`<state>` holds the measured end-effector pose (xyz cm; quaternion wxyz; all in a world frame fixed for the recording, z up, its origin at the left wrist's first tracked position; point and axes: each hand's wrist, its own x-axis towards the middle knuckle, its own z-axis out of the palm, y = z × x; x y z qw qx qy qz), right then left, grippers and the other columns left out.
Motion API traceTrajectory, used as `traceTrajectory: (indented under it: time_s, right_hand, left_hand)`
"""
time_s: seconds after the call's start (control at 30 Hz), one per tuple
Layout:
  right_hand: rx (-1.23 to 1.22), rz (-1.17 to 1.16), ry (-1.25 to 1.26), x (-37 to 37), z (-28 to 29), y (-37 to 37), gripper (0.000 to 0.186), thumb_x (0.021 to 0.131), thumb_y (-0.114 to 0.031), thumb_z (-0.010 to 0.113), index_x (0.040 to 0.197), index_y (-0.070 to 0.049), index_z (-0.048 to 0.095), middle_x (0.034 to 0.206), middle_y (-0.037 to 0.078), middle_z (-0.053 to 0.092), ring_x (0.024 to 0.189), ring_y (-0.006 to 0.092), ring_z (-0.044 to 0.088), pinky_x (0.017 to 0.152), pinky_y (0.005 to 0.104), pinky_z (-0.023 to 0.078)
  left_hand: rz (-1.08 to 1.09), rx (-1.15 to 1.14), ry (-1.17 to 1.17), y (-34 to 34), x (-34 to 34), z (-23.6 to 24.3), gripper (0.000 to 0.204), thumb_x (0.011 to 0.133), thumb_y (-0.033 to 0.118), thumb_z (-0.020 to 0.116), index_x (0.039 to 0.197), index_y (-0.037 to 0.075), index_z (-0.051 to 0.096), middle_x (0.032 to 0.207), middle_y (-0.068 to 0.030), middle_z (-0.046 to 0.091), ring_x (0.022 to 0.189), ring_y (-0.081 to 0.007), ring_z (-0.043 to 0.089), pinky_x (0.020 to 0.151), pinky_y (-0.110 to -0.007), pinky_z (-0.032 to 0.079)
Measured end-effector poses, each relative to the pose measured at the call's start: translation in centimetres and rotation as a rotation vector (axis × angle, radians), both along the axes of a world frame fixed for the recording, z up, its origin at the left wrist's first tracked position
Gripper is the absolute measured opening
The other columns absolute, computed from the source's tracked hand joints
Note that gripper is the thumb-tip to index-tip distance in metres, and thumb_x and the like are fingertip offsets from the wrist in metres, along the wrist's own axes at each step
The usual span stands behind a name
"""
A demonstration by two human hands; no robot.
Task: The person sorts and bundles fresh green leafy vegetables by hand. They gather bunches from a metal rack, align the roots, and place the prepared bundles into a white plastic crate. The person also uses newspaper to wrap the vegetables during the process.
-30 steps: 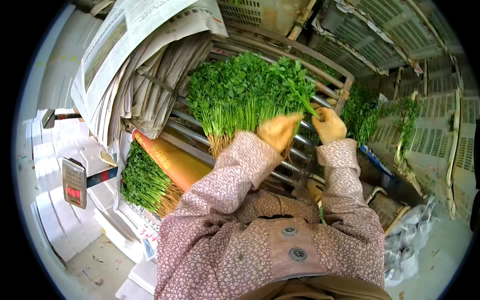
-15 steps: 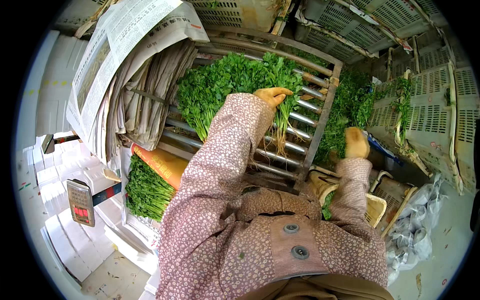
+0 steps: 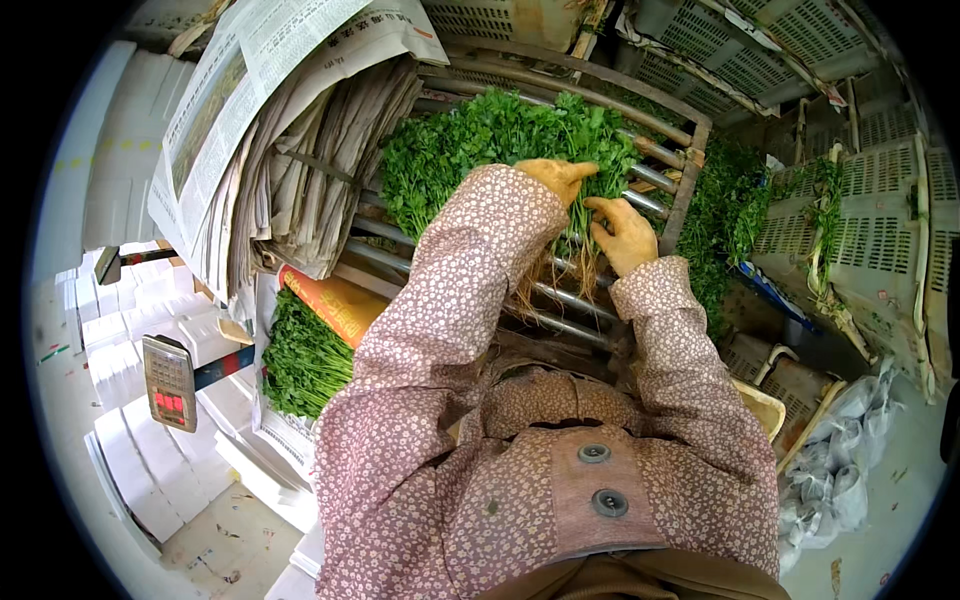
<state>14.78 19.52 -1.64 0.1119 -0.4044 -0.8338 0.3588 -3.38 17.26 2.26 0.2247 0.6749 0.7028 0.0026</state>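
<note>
A thick spread of leafy green herbs (image 3: 450, 160), coriander by the look of it, lies across a metal-barred rack (image 3: 385, 262). My left hand (image 3: 558, 178) is closed over stems at the right part of the spread, its fingers pointing right. Pale brown roots (image 3: 560, 277) hang below it over the bars. Beside it, my right hand (image 3: 622, 235) has its fingers curled at the stems of the same bunch; their tips are partly lost among the greens.
A tall stack of folded newspapers (image 3: 310, 170) stands left of the rack. More herbs (image 3: 310, 355) lie by an orange sheet, near a scale display (image 3: 170, 383). Loose greens (image 3: 725, 210) and plastic crates (image 3: 865, 240) are on the right, with clear plastic bags (image 3: 835, 460) below.
My right hand has moved left and up from the loose greens to the bunch beside my left hand. The left hand stays at the stems. The whole view has shifted slightly.
</note>
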Motion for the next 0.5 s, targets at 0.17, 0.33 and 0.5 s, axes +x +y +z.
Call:
traceTrajectory:
  time_s: [0.17,0.33,0.5]
  right_hand:
    - [0.241,0.012,-0.111,-0.5,-0.4,-1.0,0.024,0.08,-0.018,0.066,0.104,-0.015,0.063,0.095,0.007,0.06,0.088,0.0257,0.06,0.074,0.0376,0.048]
    - [0.387,0.092,-0.07,0.7,-0.7,-2.3,0.01,0.077,-0.019,0.068,0.079,-0.011,0.063,0.075,0.005,0.061,0.064,0.0212,0.061,0.059,0.0333,0.05]
    - [0.043,0.204,0.094,-0.3,3.7,-5.3,0.015,0.075,-0.019,0.07,0.083,-0.008,0.064,0.079,0.007,0.063,0.066,0.0209,0.063,0.062,0.0309,0.051]
  left_hand:
    - [-0.119,-0.216,-0.095,1.5,-0.6,-1.1,0.041,0.095,0.026,0.046,0.136,0.031,0.043,0.12,-0.0099,0.058,0.111,-0.0268,0.055,0.097,-0.039,0.045]
    - [-0.073,-0.224,-0.608,1.5,-4.1,-7.6,0.042,0.095,0.027,0.047,0.136,0.036,0.043,0.112,-0.0083,0.059,0.099,-0.0209,0.057,0.09,-0.035,0.047]
    - [0.096,-0.323,-0.757,2.0,-3.5,-5.7,0.039,0.092,0.013,0.055,0.127,0.031,0.057,0.076,0.0037,0.057,0.069,-0.0054,0.048,0.066,-0.021,0.043]
